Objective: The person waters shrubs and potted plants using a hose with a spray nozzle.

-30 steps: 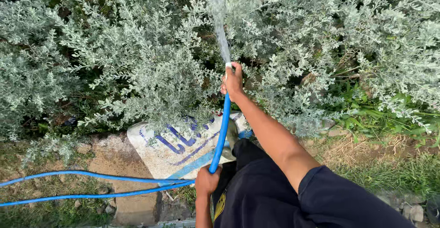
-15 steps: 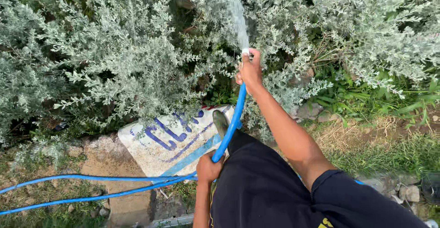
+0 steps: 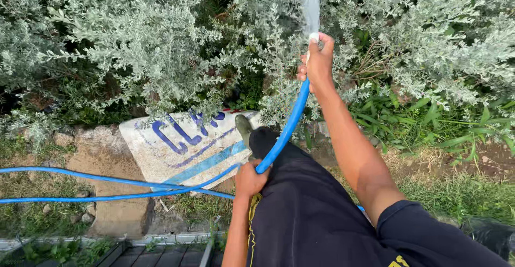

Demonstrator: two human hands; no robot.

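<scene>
Fingers of right hand [image 3: 317,62] closed tight around the end of blue hose [image 3: 284,133], thumb near the white nozzle tip [image 3: 314,36]. Water spray [image 3: 309,1] going up into the silvery bushes [image 3: 145,36]. Lower down, left hand [image 3: 251,180] closed around the same hose, beside the dark-trousered leg [image 3: 300,202]. From there, two runs of hose stretching left over a painted white stone slab [image 3: 182,146] and bare soil [image 3: 102,192]. Shoe [image 3: 244,127] resting on the slab edge. Green grass [image 3: 429,122] to the right.
</scene>
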